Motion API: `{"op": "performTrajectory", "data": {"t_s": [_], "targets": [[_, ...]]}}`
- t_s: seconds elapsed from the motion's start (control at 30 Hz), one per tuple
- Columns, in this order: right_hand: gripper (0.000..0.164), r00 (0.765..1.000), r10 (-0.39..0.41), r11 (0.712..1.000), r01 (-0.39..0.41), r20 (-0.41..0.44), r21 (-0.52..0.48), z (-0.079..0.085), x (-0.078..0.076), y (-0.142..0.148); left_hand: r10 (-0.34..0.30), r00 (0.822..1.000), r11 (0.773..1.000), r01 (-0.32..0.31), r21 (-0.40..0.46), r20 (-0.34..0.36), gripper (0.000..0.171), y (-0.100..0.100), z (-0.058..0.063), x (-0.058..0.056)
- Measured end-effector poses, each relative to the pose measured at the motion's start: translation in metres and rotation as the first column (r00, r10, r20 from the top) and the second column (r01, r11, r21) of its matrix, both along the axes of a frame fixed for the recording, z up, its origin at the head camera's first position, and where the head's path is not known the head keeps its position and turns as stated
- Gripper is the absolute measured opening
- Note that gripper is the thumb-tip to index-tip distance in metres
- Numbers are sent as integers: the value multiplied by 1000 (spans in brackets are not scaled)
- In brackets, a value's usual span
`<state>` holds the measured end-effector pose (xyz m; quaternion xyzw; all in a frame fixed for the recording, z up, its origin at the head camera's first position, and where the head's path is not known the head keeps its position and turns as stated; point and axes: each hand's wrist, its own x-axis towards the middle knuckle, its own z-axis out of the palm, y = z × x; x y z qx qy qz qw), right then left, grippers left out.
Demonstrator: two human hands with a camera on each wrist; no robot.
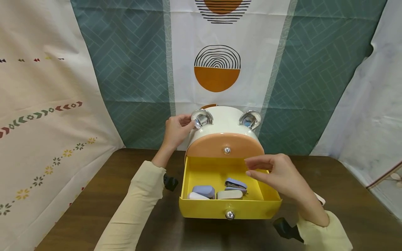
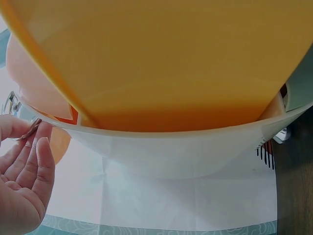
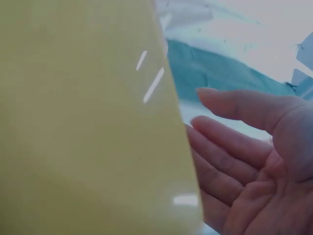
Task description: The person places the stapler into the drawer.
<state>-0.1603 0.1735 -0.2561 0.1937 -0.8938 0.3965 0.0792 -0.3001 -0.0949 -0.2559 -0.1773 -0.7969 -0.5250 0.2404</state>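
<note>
The left hand [image 1: 178, 130] pinches the left ear [image 1: 203, 119] of the far box [image 1: 225, 120]; the right hand [image 1: 277, 171], narrowly parted, holds nothing beside the near drawer [image 1: 205, 211], whose overhang could cause tipping.

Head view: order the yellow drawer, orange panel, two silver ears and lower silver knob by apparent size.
1. Yellow drawer
2. Orange panel
3. Left ear and right ear: too alike to rank
4. Lower silver knob
</note>
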Motion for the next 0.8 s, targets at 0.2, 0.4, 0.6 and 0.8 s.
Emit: {"op": "performTrajectory", "data": {"t_s": [0.2,0.4,0.6,0.8], "targets": [[36,985,-164,986,165,-46,6,-7,3,44,0,1000,1000,0,1,4,26,-2,-3,2],[39,962,-262,964,264,-71,19,-23,2,91,-5,1000,1000,5,7,-6,25,-2,-4,2],[39,948,-308,943,316,-80,105,-48,-2,126,-3,1000,1000,3,9,-7,24,-1,-4,0],[43,942,-331,918,334,-52,212,-77,-10,155,0,1000,1000,0,12,-13,24,0,-4,0]]}}
